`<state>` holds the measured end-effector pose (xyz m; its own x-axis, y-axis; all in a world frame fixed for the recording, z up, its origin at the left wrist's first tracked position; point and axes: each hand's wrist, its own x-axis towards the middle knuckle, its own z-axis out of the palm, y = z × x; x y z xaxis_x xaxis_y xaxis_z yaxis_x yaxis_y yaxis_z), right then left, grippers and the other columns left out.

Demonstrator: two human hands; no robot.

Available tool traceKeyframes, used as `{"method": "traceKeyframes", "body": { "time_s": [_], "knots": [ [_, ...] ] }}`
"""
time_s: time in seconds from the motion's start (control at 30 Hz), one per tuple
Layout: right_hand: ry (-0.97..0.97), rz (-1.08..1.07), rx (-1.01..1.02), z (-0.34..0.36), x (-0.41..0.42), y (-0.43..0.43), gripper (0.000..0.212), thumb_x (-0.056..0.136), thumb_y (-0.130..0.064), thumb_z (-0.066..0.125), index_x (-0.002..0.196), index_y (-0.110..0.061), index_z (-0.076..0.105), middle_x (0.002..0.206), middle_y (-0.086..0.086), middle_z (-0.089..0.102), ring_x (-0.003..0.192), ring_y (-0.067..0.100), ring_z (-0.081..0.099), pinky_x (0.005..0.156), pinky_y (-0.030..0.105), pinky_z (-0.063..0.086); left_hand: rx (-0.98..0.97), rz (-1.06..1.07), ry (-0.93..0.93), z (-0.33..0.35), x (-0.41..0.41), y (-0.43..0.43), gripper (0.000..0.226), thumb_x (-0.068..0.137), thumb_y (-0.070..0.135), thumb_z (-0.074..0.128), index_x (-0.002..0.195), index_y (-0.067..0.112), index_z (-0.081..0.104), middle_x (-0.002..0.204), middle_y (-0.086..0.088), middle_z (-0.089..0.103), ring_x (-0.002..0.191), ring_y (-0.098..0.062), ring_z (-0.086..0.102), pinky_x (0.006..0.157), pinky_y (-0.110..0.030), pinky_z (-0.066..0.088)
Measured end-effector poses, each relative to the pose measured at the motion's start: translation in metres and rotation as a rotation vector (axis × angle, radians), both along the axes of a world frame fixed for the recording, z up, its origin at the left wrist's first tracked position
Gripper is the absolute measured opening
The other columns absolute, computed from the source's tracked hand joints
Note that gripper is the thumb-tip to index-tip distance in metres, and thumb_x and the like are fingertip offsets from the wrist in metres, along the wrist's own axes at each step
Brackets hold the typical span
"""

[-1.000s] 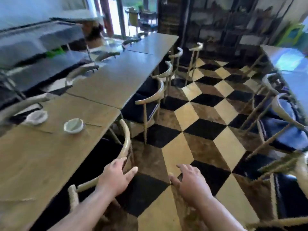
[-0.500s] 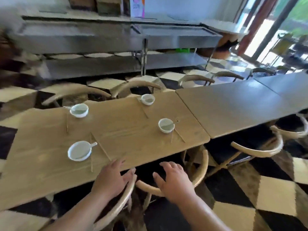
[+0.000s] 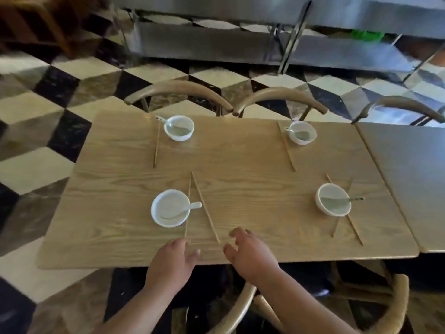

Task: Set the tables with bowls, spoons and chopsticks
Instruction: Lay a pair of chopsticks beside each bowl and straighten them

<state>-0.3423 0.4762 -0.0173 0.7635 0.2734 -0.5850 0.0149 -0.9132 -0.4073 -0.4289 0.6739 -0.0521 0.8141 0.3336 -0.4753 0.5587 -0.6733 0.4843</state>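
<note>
A light wooden table (image 3: 240, 155) carries several white bowls, each with a spoon inside and chopsticks beside it. The near-left bowl (image 3: 170, 208) has splayed chopsticks (image 3: 204, 208) to its right. The near-right bowl (image 3: 333, 199) sits over crossed chopsticks (image 3: 346, 220). Two more bowls stand at the far left (image 3: 179, 127) and far right (image 3: 302, 132). My left hand (image 3: 172, 262) hovers over the table's near edge, fingers loose and holding nothing. My right hand (image 3: 250, 254) is beside it with relaxed, slightly curled fingers, just below the near-left chopsticks' tips.
Curved-back wooden chairs stand along the far side (image 3: 178, 91) and under the near edge (image 3: 395, 307). A second table (image 3: 414, 169) adjoins on the right. Steel counters (image 3: 265, 44) line the back. The floor is checkered tile (image 3: 36, 116).
My view has swung left from the aisle and down onto this set table. Both hands have come up from the chair back to the table's near edge.
</note>
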Motion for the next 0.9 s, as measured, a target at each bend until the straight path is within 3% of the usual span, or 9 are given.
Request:
{"method": "traceKeyframes", "body": {
  "time_s": [0.07, 0.13, 0.3, 0.37, 0.5, 0.73, 0.9],
  "knots": [
    [0.017, 0.015, 0.008, -0.021, 0.016, 0.017, 0.05, 0.1, -0.049, 0.056, 0.146, -0.029, 0.054, 0.137, 0.0, 0.062, 0.12, 0.024, 0.063, 0.095, 0.039, 0.055, -0.014, 0.129, -0.02, -0.012, 0.002, 0.007, 0.031, 0.099, 0.051, 0.064, 0.119, 0.028, 0.07, 0.104, 0.01, 0.071, 0.098, -0.011, 0.067, 0.08, -0.032, 0.054],
    [0.007, 0.034, 0.02, -0.041, 0.03, 0.037, 0.047, 0.101, -0.041, 0.057, 0.145, -0.028, 0.052, 0.137, 0.002, 0.061, 0.115, 0.027, 0.065, 0.089, 0.037, 0.055, -0.022, 0.244, -0.049, -0.023, 0.006, 0.014, 0.023, 0.1, 0.045, 0.065, 0.113, 0.028, 0.072, 0.097, 0.014, 0.072, 0.088, -0.006, 0.066, 0.071, -0.028, 0.05],
    [-0.028, 0.026, 0.031, -0.079, 0.052, 0.065, 0.039, 0.097, -0.024, 0.056, 0.136, -0.025, 0.051, 0.133, 0.003, 0.056, 0.085, 0.026, 0.058, 0.059, 0.031, 0.04, -0.044, 0.402, -0.088, -0.046, 0.022, 0.014, 0.016, 0.102, 0.037, 0.062, 0.104, 0.028, 0.075, 0.088, 0.015, 0.074, 0.081, -0.007, 0.069, 0.073, -0.034, 0.059],
    [-0.015, 0.021, 0.042, -0.09, 0.054, 0.07, 0.035, 0.096, -0.025, 0.057, 0.13, -0.025, 0.054, 0.126, 0.002, 0.062, 0.086, 0.027, 0.061, 0.063, 0.032, 0.044, -0.052, 0.412, -0.092, -0.056, 0.026, 0.012, 0.014, 0.1, 0.036, 0.067, 0.105, 0.027, 0.075, 0.088, 0.014, 0.076, 0.081, -0.008, 0.072, 0.072, -0.033, 0.058],
    [0.013, -0.038, 0.097, -0.097, 0.054, 0.076, 0.028, 0.094, -0.023, 0.06, 0.121, -0.025, 0.058, 0.102, -0.004, 0.07, 0.089, 0.027, 0.065, 0.072, 0.034, 0.049, -0.075, 0.405, -0.083, -0.064, 0.032, 0.008, 0.018, 0.096, 0.032, 0.076, 0.113, 0.027, 0.076, 0.095, 0.017, 0.076, 0.09, -0.01, 0.073, 0.085, -0.037, 0.06],
    [0.209, -0.166, 0.204, -0.106, 0.046, 0.091, 0.008, 0.086, -0.014, 0.063, 0.089, -0.02, 0.068, 0.079, 0.003, 0.078, 0.076, 0.025, 0.076, 0.072, 0.043, 0.066, -0.203, 0.407, -0.056, -0.075, 0.037, 0.006, 0.009, 0.096, 0.036, 0.075, 0.104, 0.034, 0.078, 0.084, 0.017, 0.078, 0.081, 0.0, 0.072, 0.076, -0.026, 0.057],
    [0.393, -0.339, 0.34, -0.112, 0.051, 0.084, 0.01, 0.091, 0.0, 0.064, 0.087, -0.007, 0.07, 0.064, 0.008, 0.075, 0.054, 0.019, 0.073, 0.053, 0.032, 0.061, -0.223, 0.409, -0.069, -0.081, 0.035, 0.009, 0.003, 0.096, 0.035, 0.076, 0.097, 0.037, 0.077, 0.085, 0.019, 0.077, 0.082, 0.001, 0.071, 0.07, -0.023, 0.049]
  ]
}}
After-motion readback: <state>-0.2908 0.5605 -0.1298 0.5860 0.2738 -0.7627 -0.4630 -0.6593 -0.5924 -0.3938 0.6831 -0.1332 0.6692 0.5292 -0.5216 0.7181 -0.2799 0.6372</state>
